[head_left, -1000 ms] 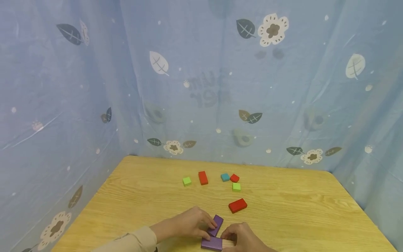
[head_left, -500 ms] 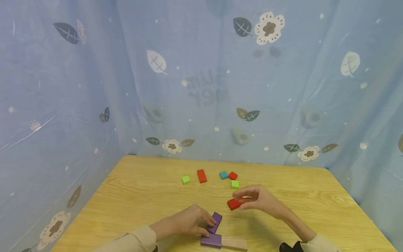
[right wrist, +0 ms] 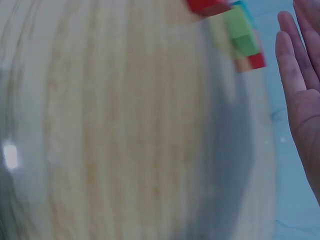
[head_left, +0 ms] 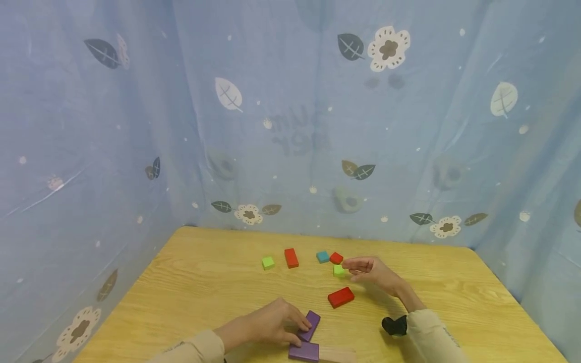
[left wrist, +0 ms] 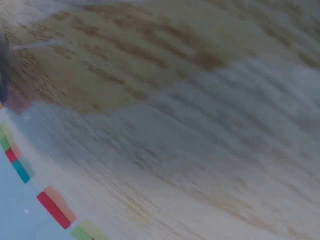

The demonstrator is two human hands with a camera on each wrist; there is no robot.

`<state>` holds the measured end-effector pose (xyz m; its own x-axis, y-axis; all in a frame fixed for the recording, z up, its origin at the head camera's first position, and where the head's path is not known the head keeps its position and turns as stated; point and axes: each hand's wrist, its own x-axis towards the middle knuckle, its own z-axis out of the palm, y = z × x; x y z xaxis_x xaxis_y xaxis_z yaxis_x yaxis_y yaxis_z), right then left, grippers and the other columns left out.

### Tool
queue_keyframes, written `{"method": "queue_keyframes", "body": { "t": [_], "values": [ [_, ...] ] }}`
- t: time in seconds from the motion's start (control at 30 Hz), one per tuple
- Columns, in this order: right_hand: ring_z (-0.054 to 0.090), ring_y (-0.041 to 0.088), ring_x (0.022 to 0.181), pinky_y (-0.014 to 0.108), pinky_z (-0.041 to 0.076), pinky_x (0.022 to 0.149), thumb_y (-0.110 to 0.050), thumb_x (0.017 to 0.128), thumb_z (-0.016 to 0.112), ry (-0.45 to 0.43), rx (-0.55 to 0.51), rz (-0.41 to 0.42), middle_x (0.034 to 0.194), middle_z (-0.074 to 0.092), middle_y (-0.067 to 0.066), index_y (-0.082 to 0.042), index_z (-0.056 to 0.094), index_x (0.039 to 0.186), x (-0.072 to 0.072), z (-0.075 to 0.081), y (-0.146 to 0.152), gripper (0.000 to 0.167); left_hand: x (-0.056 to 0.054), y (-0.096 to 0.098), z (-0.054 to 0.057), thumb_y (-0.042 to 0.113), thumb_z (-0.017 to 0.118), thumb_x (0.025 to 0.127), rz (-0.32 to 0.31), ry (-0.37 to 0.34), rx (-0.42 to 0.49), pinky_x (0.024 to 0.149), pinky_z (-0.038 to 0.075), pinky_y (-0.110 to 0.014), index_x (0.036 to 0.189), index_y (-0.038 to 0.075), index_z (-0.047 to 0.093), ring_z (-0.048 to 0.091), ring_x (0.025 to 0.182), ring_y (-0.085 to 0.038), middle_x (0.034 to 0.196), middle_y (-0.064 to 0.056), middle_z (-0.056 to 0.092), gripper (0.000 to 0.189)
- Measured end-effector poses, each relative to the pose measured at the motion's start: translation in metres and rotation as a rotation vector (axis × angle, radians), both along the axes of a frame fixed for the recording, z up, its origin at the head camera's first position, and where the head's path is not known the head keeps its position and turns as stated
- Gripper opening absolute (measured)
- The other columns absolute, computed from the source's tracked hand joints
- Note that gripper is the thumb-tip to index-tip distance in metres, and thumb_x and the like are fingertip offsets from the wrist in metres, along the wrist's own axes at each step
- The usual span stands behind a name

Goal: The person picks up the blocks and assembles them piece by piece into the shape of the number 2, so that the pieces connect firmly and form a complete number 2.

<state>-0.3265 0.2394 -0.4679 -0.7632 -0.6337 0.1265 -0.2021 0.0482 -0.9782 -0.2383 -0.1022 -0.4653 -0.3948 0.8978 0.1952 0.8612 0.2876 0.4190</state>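
Observation:
In the head view my left hand (head_left: 277,324) rests its fingertips on a slanted purple block (head_left: 310,325). Its thumb reaches the edge of a second purple block (head_left: 303,352) lying crosswise just below. A pale wooden block (head_left: 337,355) extends from that one's right end. My right hand (head_left: 373,274) holds nothing, its fingers extended just right of a lime green block (head_left: 339,270), overlapping its edge. In the right wrist view, the straight fingers of my right hand (right wrist: 302,75) show beside the green block (right wrist: 241,31). A red block (head_left: 341,297) lies between the two hands.
Farther back on the wooden table (head_left: 218,282) lie a small red block (head_left: 336,258), a blue block (head_left: 323,257), a longer red block (head_left: 291,258) and another green block (head_left: 268,262). A blue patterned curtain (head_left: 281,151) borders the table.
My right hand has left the pale block, passed over the near red block and moved farther back to the green block. My left hand stays on the purple blocks.

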Motion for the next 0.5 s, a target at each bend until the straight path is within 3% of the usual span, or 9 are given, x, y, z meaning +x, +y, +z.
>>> {"method": "queue_keyframes", "body": {
  "t": [0.2,0.5],
  "values": [
    [0.05,0.036,0.123,0.031,0.046,0.097,0.002,0.086,0.067,-0.056,0.071,0.025,0.133,0.047,0.035,0.015,0.048,0.13,-0.003,-0.011,-0.004,0.05,0.001,0.001,0.001,0.027,0.073,0.086,0.0,0.007,-0.006,0.089,0.043,-0.01,0.11,0.01,0.072,0.06,0.105,-0.001,0.113,0.006,0.068,0.029],
    [0.056,0.021,0.12,0.024,0.043,0.099,0.005,0.085,0.067,-0.069,0.098,0.128,0.131,0.051,0.031,0.015,0.048,0.13,-0.002,-0.014,-0.005,0.05,0.001,0.001,0.002,0.026,0.073,0.085,0.018,-0.019,-0.003,0.09,0.044,-0.012,0.11,0.01,0.072,0.06,0.106,-0.002,0.113,0.005,0.068,0.029]
  ]
}}
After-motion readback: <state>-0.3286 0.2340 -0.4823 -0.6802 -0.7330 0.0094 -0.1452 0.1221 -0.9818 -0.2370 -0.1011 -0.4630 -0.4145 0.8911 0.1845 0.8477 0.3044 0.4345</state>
